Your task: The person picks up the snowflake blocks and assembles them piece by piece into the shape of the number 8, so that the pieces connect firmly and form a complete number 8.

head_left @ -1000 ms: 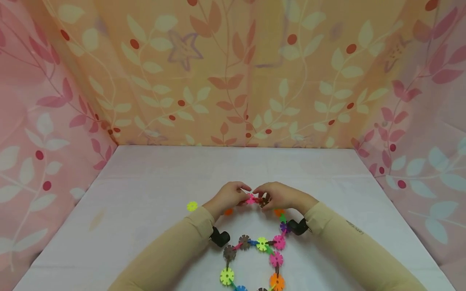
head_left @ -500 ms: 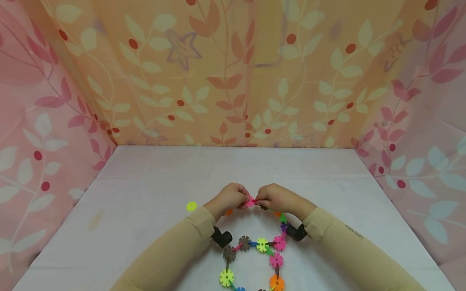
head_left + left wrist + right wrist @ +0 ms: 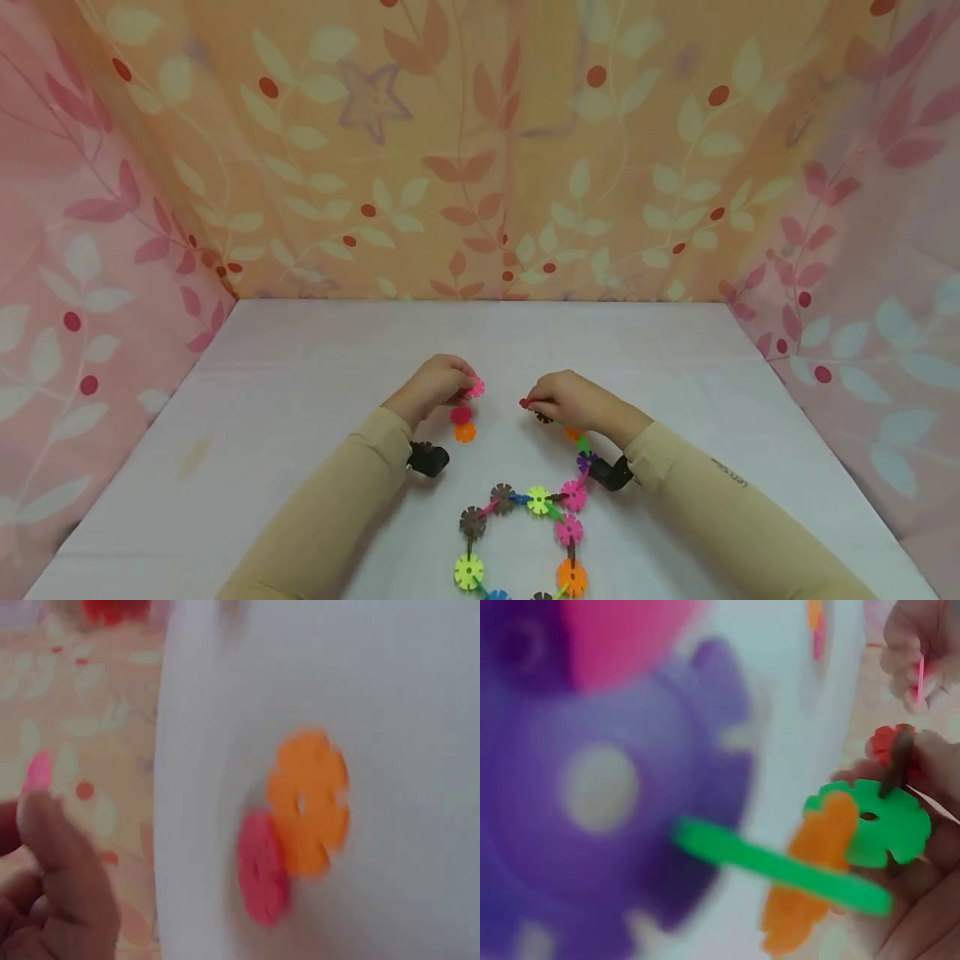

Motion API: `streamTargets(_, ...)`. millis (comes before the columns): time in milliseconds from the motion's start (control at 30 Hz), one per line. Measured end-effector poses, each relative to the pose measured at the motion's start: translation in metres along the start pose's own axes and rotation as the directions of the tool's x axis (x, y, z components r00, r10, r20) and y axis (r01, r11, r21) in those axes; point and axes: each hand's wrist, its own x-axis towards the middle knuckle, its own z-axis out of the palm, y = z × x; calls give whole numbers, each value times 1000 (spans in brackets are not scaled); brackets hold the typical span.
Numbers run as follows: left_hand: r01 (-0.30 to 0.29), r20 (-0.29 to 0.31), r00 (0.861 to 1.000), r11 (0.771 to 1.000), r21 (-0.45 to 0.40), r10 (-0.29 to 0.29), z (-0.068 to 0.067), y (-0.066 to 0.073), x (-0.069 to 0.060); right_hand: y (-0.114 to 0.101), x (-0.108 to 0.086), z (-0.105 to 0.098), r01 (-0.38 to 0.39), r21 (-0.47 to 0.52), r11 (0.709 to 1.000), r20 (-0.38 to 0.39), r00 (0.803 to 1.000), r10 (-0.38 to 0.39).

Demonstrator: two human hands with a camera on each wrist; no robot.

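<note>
My left hand (image 3: 438, 385) pinches a pink slotted snowflake disc (image 3: 476, 387) above the table, apart from the chain. Just below it lie a red disc (image 3: 461, 415) and an orange disc (image 3: 465, 432), joined edge to edge; the left wrist view shows this orange disc (image 3: 309, 802) more closely. My right hand (image 3: 573, 398) pinches a small red disc (image 3: 525, 403) at the free end of the disc chain. Behind it, brown (image 3: 901, 761), green (image 3: 907, 825), orange (image 3: 799, 922) and purple discs (image 3: 682, 765) follow, interlocked. My right fingers partly cover that stretch.
A closed ring of linked discs, with a yellow disc (image 3: 468, 572) and an orange disc (image 3: 572, 577) in it, lies towards me and runs past the bottom edge. White cloth covers the table (image 3: 315, 350). Patterned curtains (image 3: 480, 150) stand behind and at both sides.
My left hand has moved left and slightly away with the pink disc, which is now apart from the red one in my right hand. The loose yellow disc at the left has gone from sight.
</note>
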Motion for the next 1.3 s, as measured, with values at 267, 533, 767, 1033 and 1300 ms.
streamTargets(267,46,257,966,995,-88,-22,19,-7,-4,-2,6,-6,-135,185,974,67,990,124)
streamTargets(533,33,243,969,999,33,-40,25,-8,-4,4,4,-5,-134,252,958,114,988,108)
streamTargets(767,-395,208,918,753,526,337,38,1,-7,8,5,-8,-185,358,915,118,981,152)
streamTargets(1033,-607,328,746,390,692,580,45,8,-9,12,9,-14,-219,464,858,154,974,165)
streamTargets(1300,-653,509,645,66,754,571,47,19,-18,10,11,-20,-208,371,905,272,956,109)
